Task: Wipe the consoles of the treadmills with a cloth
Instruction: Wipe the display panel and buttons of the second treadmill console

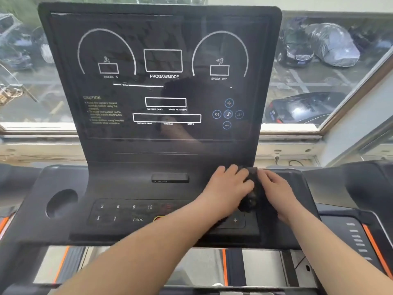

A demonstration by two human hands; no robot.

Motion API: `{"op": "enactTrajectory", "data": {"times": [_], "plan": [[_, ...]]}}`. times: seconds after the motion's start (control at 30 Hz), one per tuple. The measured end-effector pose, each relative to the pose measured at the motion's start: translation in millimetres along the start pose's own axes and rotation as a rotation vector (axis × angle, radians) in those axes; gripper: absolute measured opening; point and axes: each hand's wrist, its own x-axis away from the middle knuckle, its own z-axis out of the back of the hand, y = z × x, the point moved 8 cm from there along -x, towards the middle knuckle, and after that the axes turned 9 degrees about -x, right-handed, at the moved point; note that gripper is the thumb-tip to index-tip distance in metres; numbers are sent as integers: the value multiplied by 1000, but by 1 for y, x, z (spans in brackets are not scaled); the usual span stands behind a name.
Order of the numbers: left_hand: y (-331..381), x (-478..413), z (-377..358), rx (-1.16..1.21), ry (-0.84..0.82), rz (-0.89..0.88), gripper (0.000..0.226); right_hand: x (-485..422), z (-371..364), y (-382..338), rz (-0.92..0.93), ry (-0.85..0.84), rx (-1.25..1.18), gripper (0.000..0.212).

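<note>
A black treadmill console (161,81) stands in front of me, its tall dark display panel printed with white dials and boxes. Below it lies a button panel (127,212) with numbers and PROG. A dark cloth (253,188) rests bunched on the right side of the lower console. My left hand (228,189) presses on the cloth from the left, fingers spread over it. My right hand (276,188) grips the cloth's right edge. The cloth is partly hidden under both hands.
A round cup holder (61,202) sits at the console's left. A small slot (170,177) lies in the middle below the display. Behind is a window (319,71) onto parked cars. Another treadmill's side (365,237) with orange trim is at the right.
</note>
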Motion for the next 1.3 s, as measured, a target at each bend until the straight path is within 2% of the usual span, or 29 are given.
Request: {"op": "enactTrajectory", "data": {"times": [0.17, 0.23, 0.37, 0.5, 0.6, 0.77, 0.9, 1.0, 1.03, 1.1, 1.17, 1.2, 1.3], "plan": [[-35, 6, 15, -63, 66, -95, 33, 23, 10, -3, 15, 322, -98, 28], [-55, 18, 16, -41, 84, -92, 38, 34, 0, -14, 72, 356, -44, 23], [-105, 58, 17, -11, 130, -66, 46, 55, -51, -45, 164, 288, -39, 11], [-159, 107, 8, 38, 193, -4, 51, 62, -116, -60, 235, 169, 30, 16], [-196, 143, -3, 108, 162, 83, 56, 70, -169, -60, 232, 45, 120, 16], [-261, 227, -28, 168, 79, 343, 55, 88, -251, -51, 224, -132, 202, 16], [-306, 297, -41, 322, 94, 647, 49, 99, -291, -51, 191, -209, 192, 18], [-346, 329, -31, 570, 295, 1067, 35, 104, -303, -57, 175, -220, 167, 17], [-354, 333, -21, 586, 396, 1142, 35, 104, -304, -61, 178, -211, 147, 18], [-359, 322, 10, 561, 599, 1111, 37, 105, -303, -69, 182, -179, 98, 18], [-349, 294, 31, 547, 696, 966, 39, 104, -301, -75, 172, -139, 47, 19], [-341, 278, 35, 542, 686, 898, 40, 103, -300, -77, 165, -119, 23, 19], [-314, 241, 21, 516, 514, 800, 46, 104, -290, -85, 181, -70, -11, 19]]}}
